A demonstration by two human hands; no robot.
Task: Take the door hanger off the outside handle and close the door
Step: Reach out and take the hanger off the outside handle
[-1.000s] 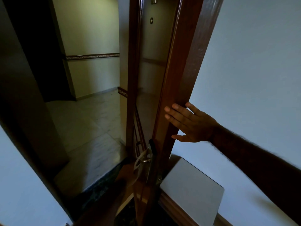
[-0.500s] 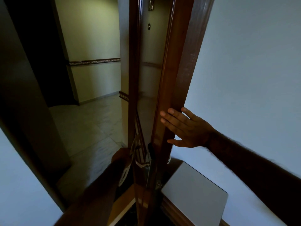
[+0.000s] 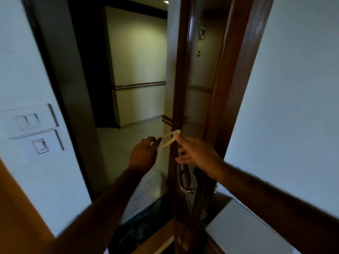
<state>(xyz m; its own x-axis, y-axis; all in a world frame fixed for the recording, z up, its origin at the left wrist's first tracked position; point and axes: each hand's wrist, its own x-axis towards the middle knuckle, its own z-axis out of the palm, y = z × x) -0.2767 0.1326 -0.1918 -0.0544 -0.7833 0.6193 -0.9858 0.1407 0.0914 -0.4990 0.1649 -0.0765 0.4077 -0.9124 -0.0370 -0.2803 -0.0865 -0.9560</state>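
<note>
Reaching forward from the bottom of the view, two bare forearms lead up to the hands at the edge of the open door [image 3: 229,107]. Nearest the camera, a pale flat panel [image 3: 244,230] sits low on the right against the white wall, and an orange-brown surface [image 3: 18,217] fills the lower left corner. Just beyond the panel, the metal door handle [image 3: 185,182] juts from the door's edge, with nothing hanging on it.

The left hand [image 3: 145,153] is closed, its fingers pinched on the lower left end of the door hanger [image 3: 169,138], a thin pale loop seen almost edge-on and blurred. The hanger is held up in the air above the handle and apart from it, slanting up to the right, its far end just in front of the door's edge. The right hand [image 3: 198,153] is spread open with the fingers loose, holding nothing; one fingertip lies at or right beside the hanger's upper end, though the blur makes contact impossible to judge.

On the white wall to the left, a switch plate [image 3: 29,120] sits above a smaller single switch [image 3: 40,146]. Higher on the door face are a metal latch [image 3: 202,33] and a small round peephole [image 3: 198,53]. Past the doorway, a dim corridor shows a marble floor [image 3: 128,143] and a cream wall crossed by a dark decorative band [image 3: 139,84].
</note>
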